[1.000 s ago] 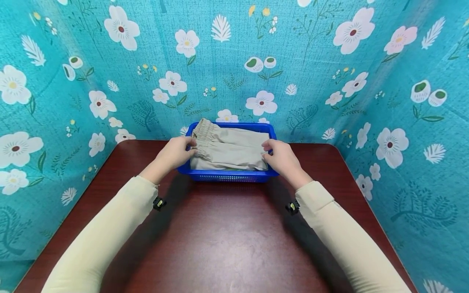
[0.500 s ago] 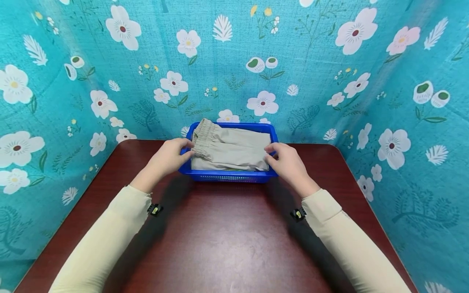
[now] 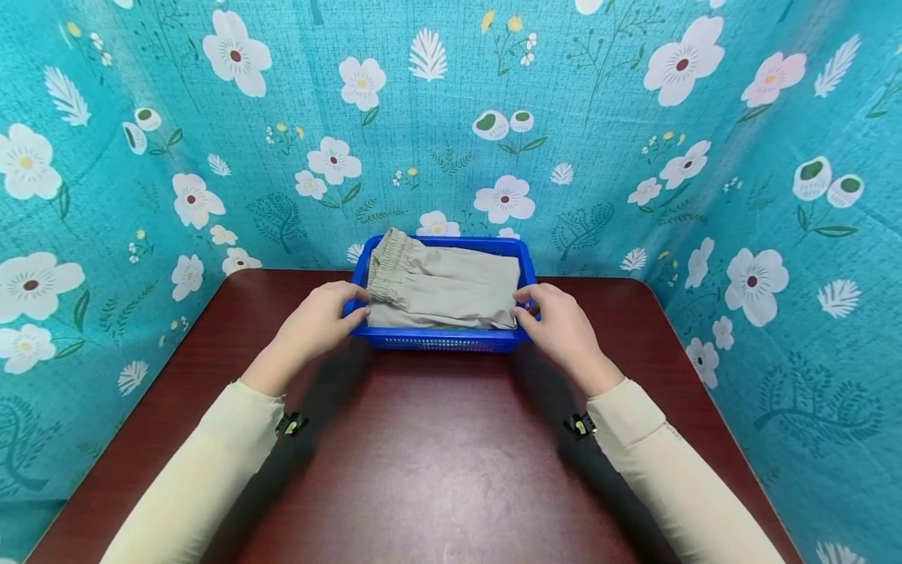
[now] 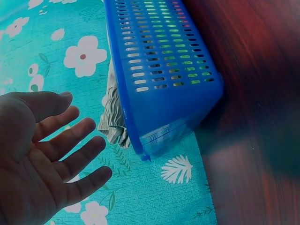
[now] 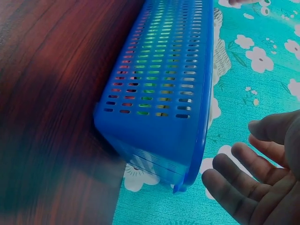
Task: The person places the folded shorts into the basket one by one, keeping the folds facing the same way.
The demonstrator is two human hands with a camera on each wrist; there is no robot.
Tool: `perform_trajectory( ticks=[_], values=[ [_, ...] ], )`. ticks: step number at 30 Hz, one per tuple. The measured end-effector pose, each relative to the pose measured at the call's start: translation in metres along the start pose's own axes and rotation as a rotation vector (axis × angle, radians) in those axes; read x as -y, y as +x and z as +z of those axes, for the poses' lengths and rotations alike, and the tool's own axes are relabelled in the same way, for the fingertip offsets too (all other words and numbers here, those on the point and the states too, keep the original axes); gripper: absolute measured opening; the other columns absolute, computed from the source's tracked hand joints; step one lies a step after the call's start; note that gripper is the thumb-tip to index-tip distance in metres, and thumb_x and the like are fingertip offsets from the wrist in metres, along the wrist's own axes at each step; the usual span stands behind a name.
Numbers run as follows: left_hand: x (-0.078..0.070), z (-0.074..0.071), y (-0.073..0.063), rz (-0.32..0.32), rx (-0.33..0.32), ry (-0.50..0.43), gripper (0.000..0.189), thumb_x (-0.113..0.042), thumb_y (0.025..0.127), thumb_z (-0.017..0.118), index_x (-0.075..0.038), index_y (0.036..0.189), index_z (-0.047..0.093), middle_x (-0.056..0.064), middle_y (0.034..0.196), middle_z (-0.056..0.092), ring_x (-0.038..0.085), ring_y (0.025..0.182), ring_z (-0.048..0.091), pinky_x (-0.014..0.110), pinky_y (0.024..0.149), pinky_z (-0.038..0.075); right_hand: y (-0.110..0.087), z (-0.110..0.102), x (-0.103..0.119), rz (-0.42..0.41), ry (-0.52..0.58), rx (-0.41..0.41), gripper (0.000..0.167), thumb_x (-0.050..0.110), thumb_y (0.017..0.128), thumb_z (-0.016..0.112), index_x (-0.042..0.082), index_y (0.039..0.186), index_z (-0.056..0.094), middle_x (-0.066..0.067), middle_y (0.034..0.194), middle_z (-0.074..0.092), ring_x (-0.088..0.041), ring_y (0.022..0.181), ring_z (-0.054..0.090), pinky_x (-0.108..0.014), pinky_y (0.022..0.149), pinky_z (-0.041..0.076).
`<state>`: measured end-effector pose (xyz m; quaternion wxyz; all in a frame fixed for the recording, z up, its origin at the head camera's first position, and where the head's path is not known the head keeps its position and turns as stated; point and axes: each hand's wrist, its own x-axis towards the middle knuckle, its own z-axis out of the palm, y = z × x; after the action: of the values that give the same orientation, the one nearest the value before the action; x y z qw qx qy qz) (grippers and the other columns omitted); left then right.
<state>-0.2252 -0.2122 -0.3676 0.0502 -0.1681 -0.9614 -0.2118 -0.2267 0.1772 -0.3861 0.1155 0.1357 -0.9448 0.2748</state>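
Note:
A blue plastic basket [image 3: 444, 335] with slotted sides stands at the far edge of the table. In it lies a folded beige garment [image 3: 458, 286], its gathered elastic waistband at the left; it looks like pants. My left hand [image 3: 317, 321] hovers by the basket's left end, fingers loosely bent and thumb apart. At the right end hovers my right hand [image 3: 560, 325], fingers likewise relaxed. Both wrist views show a gap between the hand and the basket wall, and neither hand holds anything. Through the slots, green and red things [image 4: 180, 21] show under the garment, too obscured to name.
The dark red-brown table [image 3: 437, 454] reaches from the basket toward my body. A teal floral curtain [image 3: 437, 133] hangs close behind the basket and along both sides.
Both hands have drawn back from the garment's ends, outward and slightly toward my body. Earlier their fingertips were at its edges. The basket and garment stay in place.

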Motion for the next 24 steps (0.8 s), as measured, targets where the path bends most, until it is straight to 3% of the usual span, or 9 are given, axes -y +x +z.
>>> perform_trajectory(
  ticks=[3, 8, 17, 24],
  values=[
    [0.001, 0.0, -0.005, 0.03, -0.012, 0.003, 0.03, -0.022, 0.098, 0.07, -0.006, 0.123, 0.07, 0.013, 0.123, 0.07, 0.032, 0.121, 0.061, 0.053, 0.107, 0.047, -0.004, 0.0, 0.0, -0.013, -0.009, -0.013, 0.026, 0.025, 0.098, 0.069, 0.015, 0.123, 0.071, -0.004, 0.117, 0.068, -0.024, 0.092, 0.068, -0.042, 0.07, 0.059],
    [0.004, -0.001, -0.013, 0.07, -0.027, -0.009, 0.027, -0.021, 0.099, 0.068, -0.006, 0.121, 0.071, 0.012, 0.122, 0.07, 0.032, 0.122, 0.06, 0.052, 0.108, 0.045, -0.013, -0.001, -0.001, -0.01, -0.003, -0.037, 0.028, 0.026, 0.098, 0.07, 0.015, 0.124, 0.07, -0.004, 0.119, 0.067, -0.024, 0.095, 0.069, -0.044, 0.078, 0.06],
    [0.007, 0.003, -0.024, 0.071, -0.039, -0.03, 0.026, -0.023, 0.099, 0.068, -0.008, 0.12, 0.071, 0.01, 0.122, 0.07, 0.031, 0.122, 0.059, 0.053, 0.108, 0.045, -0.025, -0.004, -0.005, -0.016, 0.01, -0.064, 0.028, 0.025, 0.098, 0.07, 0.015, 0.124, 0.07, -0.003, 0.12, 0.067, -0.021, 0.093, 0.066, -0.043, 0.08, 0.059],
    [0.01, 0.005, -0.032, 0.029, -0.03, -0.034, 0.027, -0.023, 0.098, 0.069, -0.011, 0.123, 0.07, 0.009, 0.125, 0.069, 0.03, 0.119, 0.059, 0.054, 0.103, 0.05, -0.031, -0.005, -0.009, -0.016, 0.073, -0.051, 0.029, 0.023, 0.097, 0.071, 0.013, 0.124, 0.07, -0.004, 0.122, 0.068, -0.021, 0.095, 0.067, -0.044, 0.083, 0.059]
  ],
)
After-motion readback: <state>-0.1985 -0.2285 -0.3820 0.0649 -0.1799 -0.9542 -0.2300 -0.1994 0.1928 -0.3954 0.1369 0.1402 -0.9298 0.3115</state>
